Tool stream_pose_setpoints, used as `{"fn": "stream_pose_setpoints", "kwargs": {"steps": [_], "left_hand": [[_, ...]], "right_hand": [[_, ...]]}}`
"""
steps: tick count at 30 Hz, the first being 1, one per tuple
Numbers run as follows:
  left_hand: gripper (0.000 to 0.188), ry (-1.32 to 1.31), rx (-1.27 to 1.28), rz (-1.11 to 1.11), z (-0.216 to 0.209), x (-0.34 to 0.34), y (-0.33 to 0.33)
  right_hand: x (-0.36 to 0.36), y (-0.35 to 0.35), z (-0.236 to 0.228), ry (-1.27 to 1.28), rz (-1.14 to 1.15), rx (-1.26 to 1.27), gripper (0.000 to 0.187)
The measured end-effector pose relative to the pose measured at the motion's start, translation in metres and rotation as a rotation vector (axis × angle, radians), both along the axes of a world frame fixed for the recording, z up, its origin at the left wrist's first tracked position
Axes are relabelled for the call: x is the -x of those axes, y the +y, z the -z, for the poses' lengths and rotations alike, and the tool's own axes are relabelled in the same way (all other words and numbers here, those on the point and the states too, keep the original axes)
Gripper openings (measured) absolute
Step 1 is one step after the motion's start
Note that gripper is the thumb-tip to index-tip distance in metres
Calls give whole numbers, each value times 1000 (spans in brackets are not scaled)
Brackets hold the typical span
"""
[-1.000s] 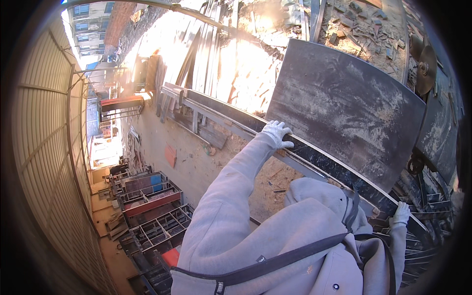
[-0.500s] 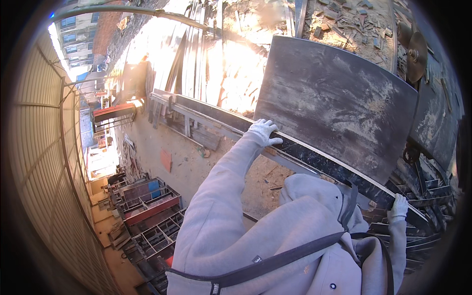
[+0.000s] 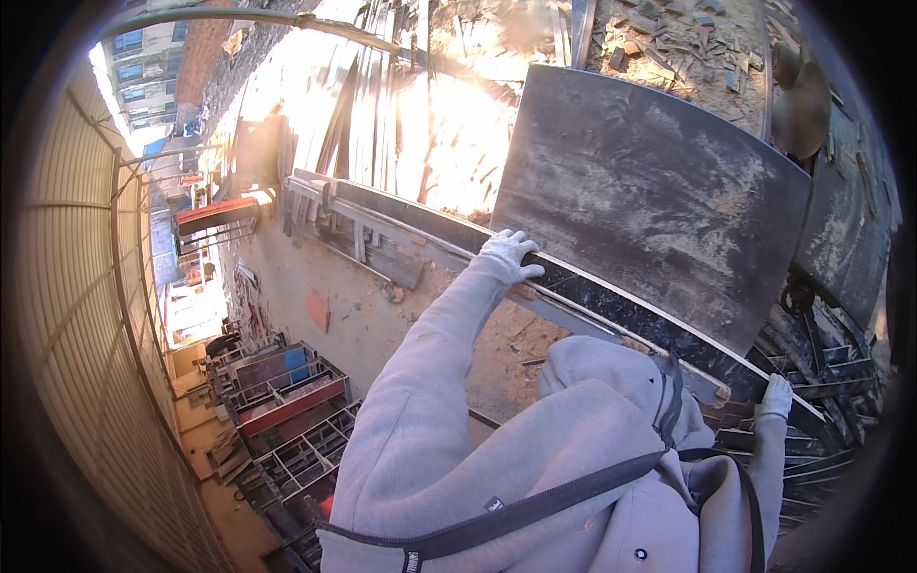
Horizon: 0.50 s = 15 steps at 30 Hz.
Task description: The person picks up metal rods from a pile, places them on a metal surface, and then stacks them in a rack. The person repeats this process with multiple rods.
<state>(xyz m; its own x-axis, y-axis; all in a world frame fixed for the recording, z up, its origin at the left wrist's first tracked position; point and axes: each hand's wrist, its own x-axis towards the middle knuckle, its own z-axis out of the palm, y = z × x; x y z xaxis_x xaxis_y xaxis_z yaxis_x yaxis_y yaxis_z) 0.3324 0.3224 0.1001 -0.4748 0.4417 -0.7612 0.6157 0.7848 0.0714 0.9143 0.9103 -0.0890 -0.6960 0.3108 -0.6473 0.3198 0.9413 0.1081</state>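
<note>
Across the middle runs a long, narrow dark board (image 3: 611,304) with a pale edge, slanting down to the right. My left hand (image 3: 509,256), in a white knitted glove, rests on it with fingers spread and thumb apart. Near its right end, my right hand (image 3: 775,396), gloved alike, has its fingers wrapped over the edge. Beyond the board lies a wide dark, flat panel (image 3: 650,201), scuffed and dusted with pale sawdust. What lies under my palms is hidden.
A round disc like a saw blade (image 3: 800,110) stands at the far right. Dark offcuts (image 3: 836,372) pile up by my right hand. Metal frames (image 3: 296,401) stand at lower left, below a ribbed wall (image 3: 76,258). Wood scraps (image 3: 659,43) litter the far ground.
The view has shifted slightly. Both hands keep about the same places on the board, and the disc at the far right looks more blurred.
</note>
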Motion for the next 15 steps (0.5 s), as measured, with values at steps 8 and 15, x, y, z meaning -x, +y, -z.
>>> {"fn": "stream_pose_setpoints", "kwargs": {"steps": [8,15], "left_hand": [[70,-2,-36,50,-5,12,15],[72,15,39,39,1,1,2]], "right_hand": [[-47,36,-4,-43,114,-37,98],[-46,50,35,84,-34,-147,85]]}}
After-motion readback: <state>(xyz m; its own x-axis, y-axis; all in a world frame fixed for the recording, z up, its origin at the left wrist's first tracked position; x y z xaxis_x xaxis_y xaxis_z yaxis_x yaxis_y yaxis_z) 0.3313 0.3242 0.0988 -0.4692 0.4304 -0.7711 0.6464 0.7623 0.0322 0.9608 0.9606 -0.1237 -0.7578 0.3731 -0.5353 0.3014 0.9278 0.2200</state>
